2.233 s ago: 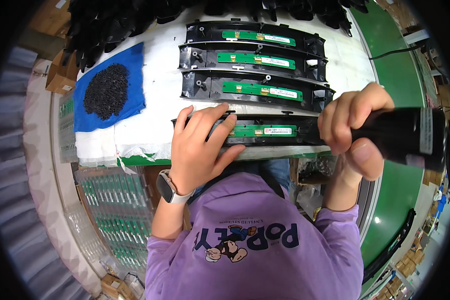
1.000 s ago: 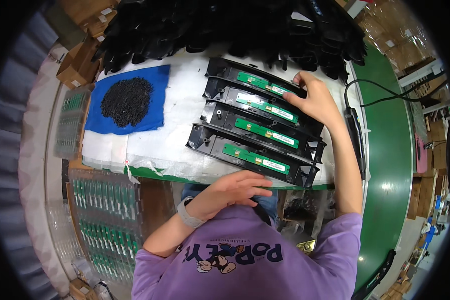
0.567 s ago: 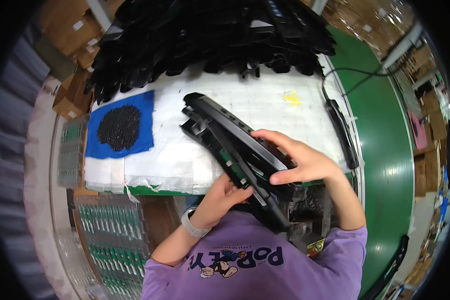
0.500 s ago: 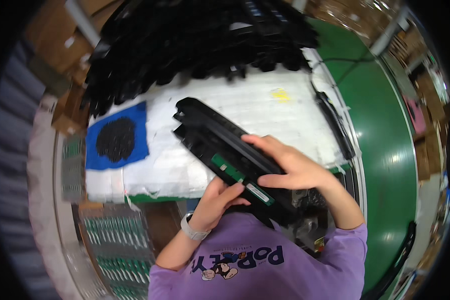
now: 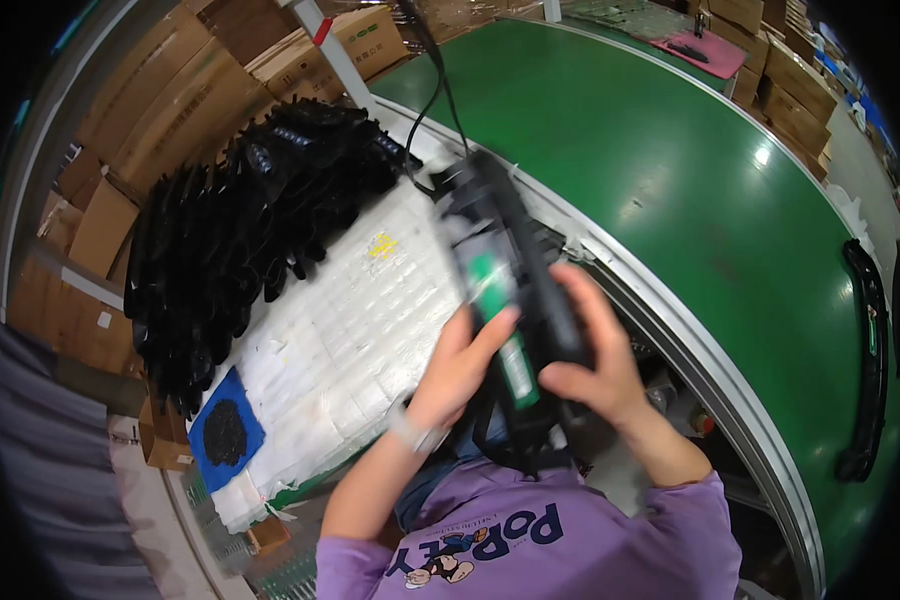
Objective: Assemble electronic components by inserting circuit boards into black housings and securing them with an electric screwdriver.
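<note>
Between my two hands is a long black plastic housing (image 5: 527, 255), tilted and blurred by motion. A green circuit board (image 5: 490, 288) lies along it, with a second green strip bearing a white label (image 5: 517, 368) nearer to me. My left hand (image 5: 457, 368) grips the housing's left side, its thumb lying by the boards. On the opposite side my right hand (image 5: 602, 355) is wrapped round the edge, thumb and fingers apart across the black plastic. The far end of the housing is over the right edge of the white-covered table (image 5: 340, 350), beside a black cable (image 5: 440, 75).
A large heap of black plastic parts (image 5: 230, 230) covers the table's far left. Nearer, a blue cloth (image 5: 252, 405) carries a pile of small black pieces (image 5: 224, 432). To the right runs a green work surface (image 5: 630, 150) with a long black part (image 5: 863, 370) on it. Cardboard boxes (image 5: 170, 90) stand behind.
My view has turned right, bringing more of the green surface into sight. The housing, still in both hands, has swung to a steeper angle and moved toward the table's right edge.
</note>
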A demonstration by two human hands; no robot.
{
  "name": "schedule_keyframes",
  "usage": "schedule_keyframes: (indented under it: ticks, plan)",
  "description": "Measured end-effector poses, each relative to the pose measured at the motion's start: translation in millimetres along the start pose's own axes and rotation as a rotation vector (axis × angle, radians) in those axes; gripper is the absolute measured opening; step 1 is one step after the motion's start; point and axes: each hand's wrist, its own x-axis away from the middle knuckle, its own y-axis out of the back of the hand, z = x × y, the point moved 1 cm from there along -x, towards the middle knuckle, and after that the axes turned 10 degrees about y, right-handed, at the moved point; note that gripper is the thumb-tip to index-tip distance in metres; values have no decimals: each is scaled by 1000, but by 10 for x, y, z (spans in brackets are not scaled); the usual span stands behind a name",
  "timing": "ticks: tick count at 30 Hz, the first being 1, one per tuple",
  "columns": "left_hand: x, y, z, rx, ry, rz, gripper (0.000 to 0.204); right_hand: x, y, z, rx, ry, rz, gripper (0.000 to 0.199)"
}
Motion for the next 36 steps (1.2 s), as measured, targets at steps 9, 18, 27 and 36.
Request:
schedule_keyframes:
  ticks: [9,18,27,36]
  plan:
    - [-2242,-2027,342,-81,79,451,64,217,1974,10,-70,-83,-860,63]
    - [-1223,-428,244,-760,-806,137,12,-19,1644,-36,1718,206,-813,54]
    - [613,2107,227,-1219,-871,-521,6,-1136,-324,-97,984,575,-32,41]
    - [1047,2318,44,-807,-771,-945,2,-3503,-1958,-590,1291,499,257,40]
